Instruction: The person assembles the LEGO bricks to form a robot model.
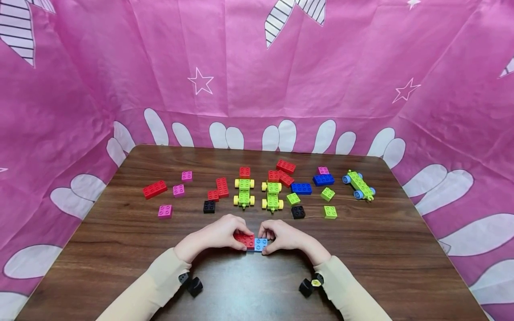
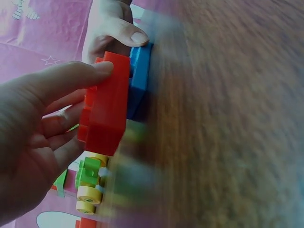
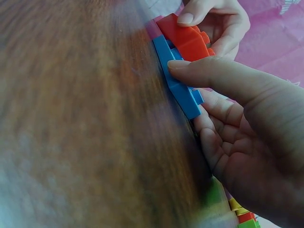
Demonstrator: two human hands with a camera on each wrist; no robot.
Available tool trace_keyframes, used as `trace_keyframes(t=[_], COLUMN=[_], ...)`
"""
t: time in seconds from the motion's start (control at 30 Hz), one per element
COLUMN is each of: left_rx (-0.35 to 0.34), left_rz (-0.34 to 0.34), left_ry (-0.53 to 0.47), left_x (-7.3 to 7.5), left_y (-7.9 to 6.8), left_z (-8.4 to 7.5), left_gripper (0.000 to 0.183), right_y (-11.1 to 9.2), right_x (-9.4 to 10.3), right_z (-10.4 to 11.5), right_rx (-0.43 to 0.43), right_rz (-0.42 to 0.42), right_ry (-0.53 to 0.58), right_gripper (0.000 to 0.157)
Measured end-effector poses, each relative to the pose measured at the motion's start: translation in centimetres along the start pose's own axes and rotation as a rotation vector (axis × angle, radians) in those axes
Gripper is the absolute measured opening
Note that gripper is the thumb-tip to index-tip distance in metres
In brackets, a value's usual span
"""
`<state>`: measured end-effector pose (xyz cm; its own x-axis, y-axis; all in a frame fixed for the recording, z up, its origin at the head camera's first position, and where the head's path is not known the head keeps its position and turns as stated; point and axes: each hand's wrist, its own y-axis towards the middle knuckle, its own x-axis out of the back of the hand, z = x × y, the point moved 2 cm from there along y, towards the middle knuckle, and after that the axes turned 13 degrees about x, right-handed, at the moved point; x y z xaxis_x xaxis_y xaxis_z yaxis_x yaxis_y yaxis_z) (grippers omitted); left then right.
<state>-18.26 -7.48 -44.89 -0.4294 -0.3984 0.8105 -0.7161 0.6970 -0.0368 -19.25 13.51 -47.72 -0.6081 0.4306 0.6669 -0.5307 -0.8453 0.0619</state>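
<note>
Near the table's front, my left hand [image 1: 225, 232] grips a red brick [image 1: 250, 241] between thumb and fingers. My right hand [image 1: 287, 235] pinches a light blue brick [image 1: 260, 244] just to its right. In the right wrist view, the red brick [image 3: 185, 38] overlaps the far end of the blue brick [image 3: 172, 76], whose studs face its underside. The left wrist view has the red brick [image 2: 108, 107] tilted against the blue brick [image 2: 140, 76]. Whether the studs are fully joined I cannot tell.
Behind the hands stand two green wheeled bases [image 1: 244, 196] with yellow wheels. A green base with blue wheels [image 1: 360, 185] is at the right. Around them lie pink bricks [image 1: 178, 191], red bricks [image 1: 155, 189], dark blue bricks [image 1: 301, 188], black bricks [image 1: 209, 206] and green bricks [image 1: 330, 211].
</note>
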Motion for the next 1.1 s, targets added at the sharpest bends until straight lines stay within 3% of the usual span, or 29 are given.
trace_keyframes(t=[1.1], left_rx=[0.03], left_rz=[-0.001], left_ry=[0.009], left_x=[-0.27], left_y=[0.02], left_z=[-0.35], left_gripper=[0.036], right_y=[-0.02], right_x=[-0.04], right_z=[0.0], right_rx=[-0.008], right_rz=[-0.006], right_ry=[-0.001], right_gripper=[0.031])
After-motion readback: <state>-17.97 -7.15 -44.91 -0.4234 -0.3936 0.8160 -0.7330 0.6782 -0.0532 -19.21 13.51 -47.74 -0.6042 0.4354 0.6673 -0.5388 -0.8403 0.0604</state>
